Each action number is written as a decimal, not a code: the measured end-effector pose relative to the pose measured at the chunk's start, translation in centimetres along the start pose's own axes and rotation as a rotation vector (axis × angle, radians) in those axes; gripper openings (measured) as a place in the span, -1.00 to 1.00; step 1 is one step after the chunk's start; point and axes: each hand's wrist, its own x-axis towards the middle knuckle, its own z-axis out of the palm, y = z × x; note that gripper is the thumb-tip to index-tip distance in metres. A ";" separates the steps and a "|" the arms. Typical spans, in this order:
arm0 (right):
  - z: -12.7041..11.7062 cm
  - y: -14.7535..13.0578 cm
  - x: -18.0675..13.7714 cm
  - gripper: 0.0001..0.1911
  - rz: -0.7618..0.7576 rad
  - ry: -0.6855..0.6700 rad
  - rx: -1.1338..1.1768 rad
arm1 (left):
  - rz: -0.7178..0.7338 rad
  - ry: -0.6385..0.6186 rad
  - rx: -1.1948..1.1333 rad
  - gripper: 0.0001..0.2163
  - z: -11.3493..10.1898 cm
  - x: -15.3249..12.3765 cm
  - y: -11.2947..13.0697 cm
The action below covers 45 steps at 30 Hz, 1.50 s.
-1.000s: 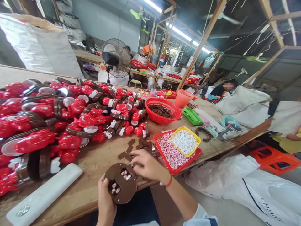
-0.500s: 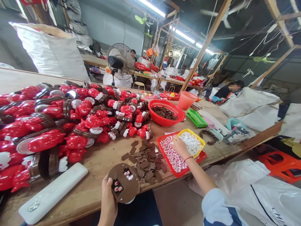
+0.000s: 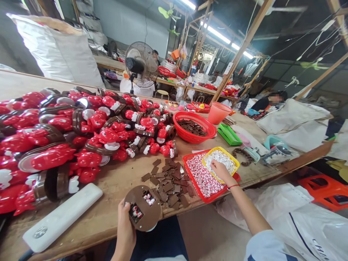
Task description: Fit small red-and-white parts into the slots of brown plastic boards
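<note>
My left hand (image 3: 126, 226) grips the rim of a round brown plastic base (image 3: 146, 218), tilted with its flat underside toward me. Two square openings in that underside hold small red-and-white pieces. My right hand (image 3: 219, 170) is at the yellow tray (image 3: 236, 159) of small white pieces (image 3: 221, 159). Its fingers are pinched together and point down; whatever is between them is hidden. Under the yellow tray sits a red tray (image 3: 206, 200) filled with tiny red-and-white pieces (image 3: 202, 175). Thin brown rectangular plates (image 3: 168, 185) lie loose between my hands.
A big pile of red figures on brown bases (image 3: 92, 134) covers the table's left. Near its front edge lies a long white device (image 3: 63, 217). Beyond the trays are a red basket (image 3: 194, 137) of brown plates, a green tray (image 3: 230, 135) and a red bucket (image 3: 219, 112). A fan (image 3: 141, 65) stands behind.
My right hand has moved right, from the yellow tray's left edge to over the white pieces. My left hand keeps the brown base in nearly the same place. The camera view has shifted slightly.
</note>
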 end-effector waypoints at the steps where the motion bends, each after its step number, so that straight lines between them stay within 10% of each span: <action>1: 0.1 -0.4 -0.3 -0.76 -0.024 -0.025 -0.013 | 0.000 -0.004 0.005 -0.72 0.0 -0.1 0.0; 18: 1.6 -1.6 -0.6 -0.76 -0.201 -0.145 -0.329 | 0.029 -0.009 -0.036 -0.69 -0.4 -0.3 -0.2; 45: 1.1 -3.1 1.7 -0.65 0.119 -0.065 -0.173 | 0.049 -0.054 -0.005 -0.72 0.0 -0.4 -0.3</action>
